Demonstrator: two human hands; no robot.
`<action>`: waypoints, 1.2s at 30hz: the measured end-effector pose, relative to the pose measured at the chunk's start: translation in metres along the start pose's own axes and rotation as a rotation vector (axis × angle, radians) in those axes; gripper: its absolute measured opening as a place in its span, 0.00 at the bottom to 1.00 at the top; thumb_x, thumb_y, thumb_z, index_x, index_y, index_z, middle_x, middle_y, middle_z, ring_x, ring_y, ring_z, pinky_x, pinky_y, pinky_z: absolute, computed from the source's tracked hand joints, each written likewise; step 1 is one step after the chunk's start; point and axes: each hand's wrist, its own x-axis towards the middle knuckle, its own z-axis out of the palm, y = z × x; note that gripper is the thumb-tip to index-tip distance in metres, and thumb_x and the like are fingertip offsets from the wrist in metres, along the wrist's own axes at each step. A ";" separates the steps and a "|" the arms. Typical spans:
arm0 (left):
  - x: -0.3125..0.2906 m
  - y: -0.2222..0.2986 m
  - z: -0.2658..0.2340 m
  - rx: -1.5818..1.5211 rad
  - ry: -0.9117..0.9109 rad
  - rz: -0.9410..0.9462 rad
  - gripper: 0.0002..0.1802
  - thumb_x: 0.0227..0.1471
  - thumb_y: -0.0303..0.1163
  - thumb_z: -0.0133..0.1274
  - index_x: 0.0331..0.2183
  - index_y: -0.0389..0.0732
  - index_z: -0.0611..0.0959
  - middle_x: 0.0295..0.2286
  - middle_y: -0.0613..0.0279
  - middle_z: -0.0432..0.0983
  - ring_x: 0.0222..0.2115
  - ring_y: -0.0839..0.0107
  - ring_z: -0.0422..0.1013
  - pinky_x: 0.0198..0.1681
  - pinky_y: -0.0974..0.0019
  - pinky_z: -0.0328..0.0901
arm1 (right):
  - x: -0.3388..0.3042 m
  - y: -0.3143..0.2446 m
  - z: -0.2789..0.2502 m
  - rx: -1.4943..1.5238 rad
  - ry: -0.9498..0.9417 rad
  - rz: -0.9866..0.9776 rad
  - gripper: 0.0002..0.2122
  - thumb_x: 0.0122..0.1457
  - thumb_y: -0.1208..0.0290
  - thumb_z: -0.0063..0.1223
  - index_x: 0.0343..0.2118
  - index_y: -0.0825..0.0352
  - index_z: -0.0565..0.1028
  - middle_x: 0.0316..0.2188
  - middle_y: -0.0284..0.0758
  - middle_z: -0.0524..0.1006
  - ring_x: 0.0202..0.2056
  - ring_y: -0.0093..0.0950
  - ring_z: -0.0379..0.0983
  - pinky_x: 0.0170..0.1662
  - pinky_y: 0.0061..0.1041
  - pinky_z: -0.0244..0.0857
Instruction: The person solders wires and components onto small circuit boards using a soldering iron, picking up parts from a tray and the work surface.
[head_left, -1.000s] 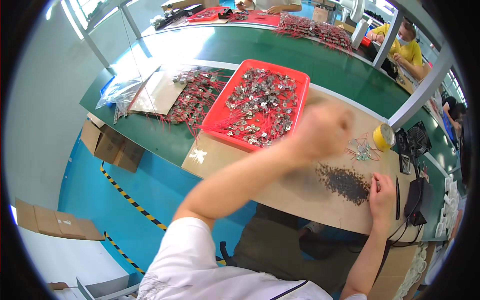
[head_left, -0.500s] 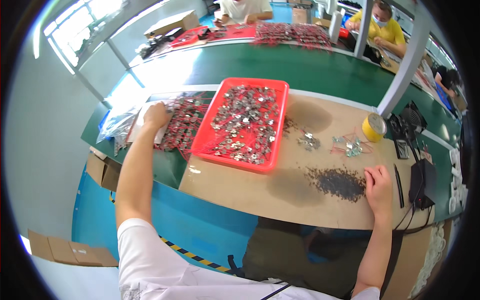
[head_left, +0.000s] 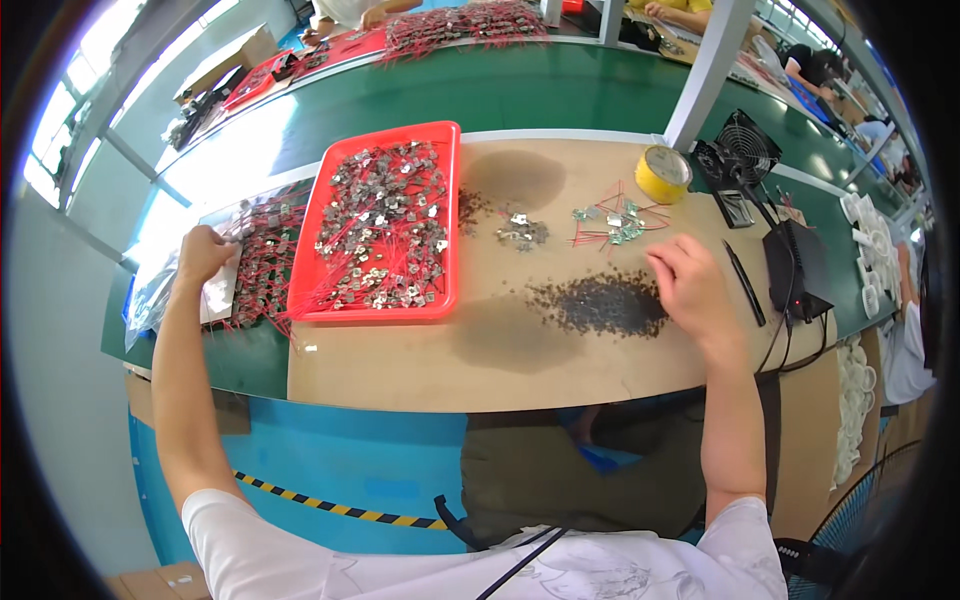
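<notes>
My left hand (head_left: pixel 205 255) is closed with bent fingers over a pale flat sheet (head_left: pixel 222 292), beside a clear plastic bag (head_left: pixel 160 275) and a pile of small metal parts with red wires (head_left: pixel 265 260). Whatever its fingers hold is hidden. My right hand (head_left: pixel 692 292) is closed in a pinch above the right end of a heap of tiny dark pieces (head_left: pixel 605 303). Anything between those fingertips is too small to make out. Just beyond it lie several greenish parts with red wires (head_left: pixel 622 222). A red tray (head_left: pixel 452 240) of similar wired metal parts stands between my hands.
A small heap of metal pieces (head_left: pixel 522 232) lies right of the tray. Yellow tape (head_left: pixel 663 174), a black pen-like tool (head_left: pixel 743 282), a small fan (head_left: pixel 745 145) and a black box with cables (head_left: pixel 797 268) line the right side. Co-workers sit across the green bench (head_left: pixel 500 92).
The view has swung right, so the bench appears farther left. My right hand has moved slightly away from me, toward the greenish wired parts. My left hand stays by the wired pile.
</notes>
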 end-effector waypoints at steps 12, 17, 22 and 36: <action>-0.016 0.023 -0.039 -0.600 0.604 -0.144 0.20 0.58 0.39 0.72 0.46 0.34 0.92 0.37 0.56 0.92 0.37 0.69 0.86 0.46 0.64 0.77 | 0.085 -0.066 0.081 0.061 -0.222 -0.305 0.04 0.66 0.73 0.63 0.38 0.64 0.87 0.38 0.42 0.81 0.41 0.46 0.83 0.46 0.45 0.80; -0.120 0.183 -0.082 -0.706 0.425 0.365 0.11 0.54 0.24 0.72 0.41 0.39 0.90 0.33 0.62 0.89 0.35 0.73 0.84 0.40 0.64 0.77 | 0.089 -0.063 0.097 -0.046 -0.252 -0.337 0.04 0.61 0.74 0.70 0.37 0.63 0.89 0.36 0.39 0.80 0.39 0.43 0.82 0.43 0.43 0.78; -0.208 0.292 -0.068 -0.610 0.103 0.885 0.13 0.51 0.27 0.71 0.39 0.39 0.86 0.34 0.56 0.83 0.35 0.57 0.83 0.40 0.56 0.78 | 0.077 -0.056 0.091 0.177 -0.114 -0.368 0.05 0.59 0.76 0.70 0.37 0.63 0.90 0.36 0.37 0.84 0.34 0.40 0.83 0.39 0.39 0.77; -0.194 0.397 -0.072 -0.689 0.081 0.999 0.15 0.60 0.34 0.69 0.44 0.36 0.86 0.29 0.54 0.83 0.30 0.55 0.82 0.34 0.53 0.76 | -0.008 -0.027 0.002 0.271 -0.112 -0.140 0.09 0.60 0.80 0.68 0.43 0.68 0.87 0.34 0.38 0.84 0.31 0.39 0.82 0.36 0.36 0.77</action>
